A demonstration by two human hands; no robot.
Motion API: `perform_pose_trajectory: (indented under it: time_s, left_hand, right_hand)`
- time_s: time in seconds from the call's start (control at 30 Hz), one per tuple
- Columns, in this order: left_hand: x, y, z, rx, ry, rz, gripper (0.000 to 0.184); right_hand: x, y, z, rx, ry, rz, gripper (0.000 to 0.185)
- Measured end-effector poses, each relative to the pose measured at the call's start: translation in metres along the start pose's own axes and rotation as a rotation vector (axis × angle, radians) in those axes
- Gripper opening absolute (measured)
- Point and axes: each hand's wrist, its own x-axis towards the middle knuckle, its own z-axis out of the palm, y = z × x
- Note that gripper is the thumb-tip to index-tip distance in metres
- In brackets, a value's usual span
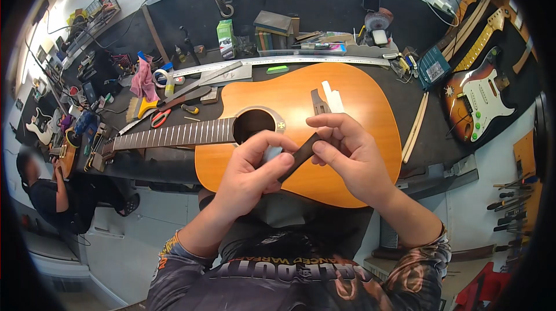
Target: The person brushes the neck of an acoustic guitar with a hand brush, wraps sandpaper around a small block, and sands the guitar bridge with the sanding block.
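A dark, flat, narrow strip is held at a slant above the top of an acoustic guitar. My left hand pinches its lower end between thumb and fingers. At the upper end, my right hand grips it with thumb and fingertips. Something pale bluish shows between my left fingers; I cannot tell what it is. Just beyond my right hand, a dark brown bridge-like piece and a white strip are on the guitar top. The fretted neck points left.
Behind the guitar lie a long metal ruler, red-handled pliers, a brush and a pink cloth. Drumsticks and a sunburst electric guitar are at right. Another person sits at far left with a guitar.
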Motion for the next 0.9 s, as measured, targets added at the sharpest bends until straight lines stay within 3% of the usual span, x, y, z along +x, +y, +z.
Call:
perform_pose_trajectory:
  time_s: [0.1,0.33,0.43,0.53,0.73,0.9]
  left_hand:
    - [0.005,0.005,0.013,-0.265,0.041,0.065,0.033]
    - [0.014,-0.013,-0.003,-0.311,-0.021,0.049,0.044]
    - [0.016,-0.013,-0.005,-0.326,-0.087,0.053,0.040]
    - [0.015,-0.005,0.006,-0.261,-0.017,0.054,0.037]
    - [0.024,-0.021,0.016,-0.109,-0.034,0.412,0.027]
    - [0.025,-0.025,0.018,-0.104,0.000,0.507,0.023]
  right_hand:
    - [0.000,0.002,-0.007,-0.043,0.020,-0.003,0.023]
    - [0.001,0.005,-0.015,0.066,0.082,-0.017,0.022]
    - [0.001,0.006,-0.014,0.099,0.093,-0.004,0.024]
    - [0.004,0.005,-0.016,0.125,0.097,0.014,0.024]
    - [0.007,0.012,-0.015,0.261,0.078,0.043,0.020]
    - [0.007,0.012,-0.009,0.220,0.027,0.082,0.019]
